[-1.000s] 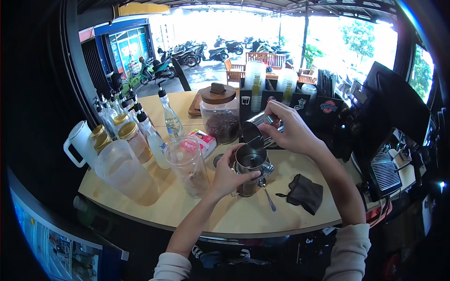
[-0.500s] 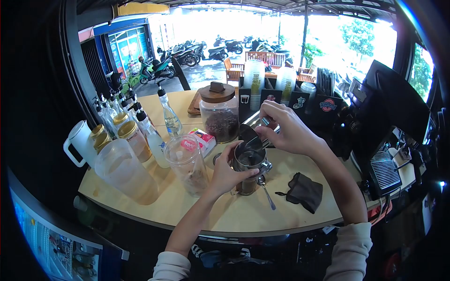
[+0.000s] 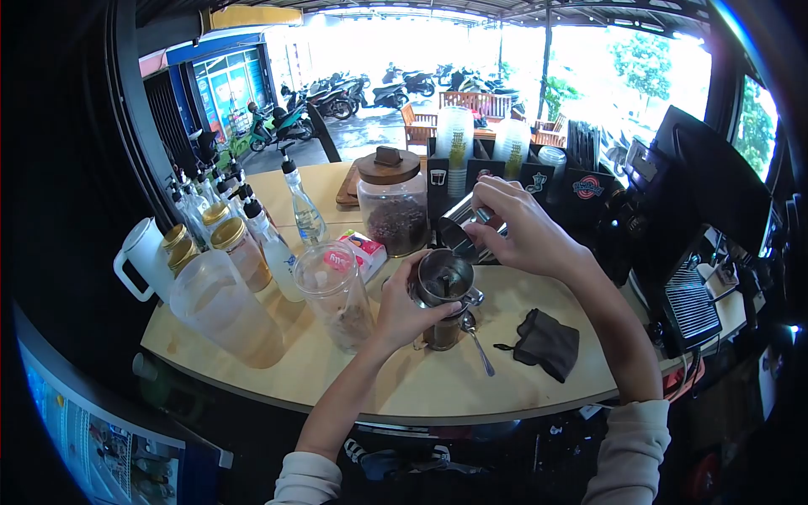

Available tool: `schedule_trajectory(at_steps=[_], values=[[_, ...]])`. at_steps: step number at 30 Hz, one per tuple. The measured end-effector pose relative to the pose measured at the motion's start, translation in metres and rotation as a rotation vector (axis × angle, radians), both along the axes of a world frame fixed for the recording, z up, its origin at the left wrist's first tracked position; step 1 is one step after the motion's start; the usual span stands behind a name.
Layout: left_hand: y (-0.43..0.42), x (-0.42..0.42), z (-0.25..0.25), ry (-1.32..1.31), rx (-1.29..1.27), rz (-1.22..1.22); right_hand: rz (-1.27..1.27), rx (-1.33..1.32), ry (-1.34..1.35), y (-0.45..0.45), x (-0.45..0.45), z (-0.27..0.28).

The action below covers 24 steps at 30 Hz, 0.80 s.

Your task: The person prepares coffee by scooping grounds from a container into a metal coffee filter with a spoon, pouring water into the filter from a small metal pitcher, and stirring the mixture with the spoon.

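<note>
My left hand is closed around a round metal cup with a small tab at its right side. Inside the cup something dark shows. The cup sits at the top of a glass mug that holds brown contents; whether it rests on the rim is hidden by my fingers. My right hand grips a shiny metal pitcher, tilted with its mouth toward the left, just above the cup. To the right of the mug lies a spoon. Farther right is a crumpled dark cloth.
Left of my hands stand a clear plastic container, a larger translucent pitcher and several pump bottles. A wooden-lidded jar of dark beans stands behind, beside a small pink-and-white carton. An espresso machine is at the right.
The metal pitcher has risen from the cup's mouth and tips less steeply, so the cup's inside shows more. My left hand has stayed almost where it was.
</note>
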<state>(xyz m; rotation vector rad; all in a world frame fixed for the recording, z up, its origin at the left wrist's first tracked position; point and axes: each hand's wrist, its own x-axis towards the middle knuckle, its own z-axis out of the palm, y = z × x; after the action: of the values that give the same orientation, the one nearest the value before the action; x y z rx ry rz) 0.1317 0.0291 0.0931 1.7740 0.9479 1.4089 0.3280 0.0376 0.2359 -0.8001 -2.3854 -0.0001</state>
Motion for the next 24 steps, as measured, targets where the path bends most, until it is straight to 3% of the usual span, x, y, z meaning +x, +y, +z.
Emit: schedule_trajectory(at_steps=[14,16,24], values=[[-0.001,-0.001,0.007,0.231,0.215,0.203,0.037,0.076,-0.008,-0.015,0.000,-0.004],[-0.007,0.000,0.016,0.274,0.258,0.230,0.075,0.186,-0.016,-0.016,0.000,-0.005],[-0.007,-0.004,0.020,0.374,0.380,0.277,-0.012,0.136,0.010,-0.027,0.009,-0.008]])
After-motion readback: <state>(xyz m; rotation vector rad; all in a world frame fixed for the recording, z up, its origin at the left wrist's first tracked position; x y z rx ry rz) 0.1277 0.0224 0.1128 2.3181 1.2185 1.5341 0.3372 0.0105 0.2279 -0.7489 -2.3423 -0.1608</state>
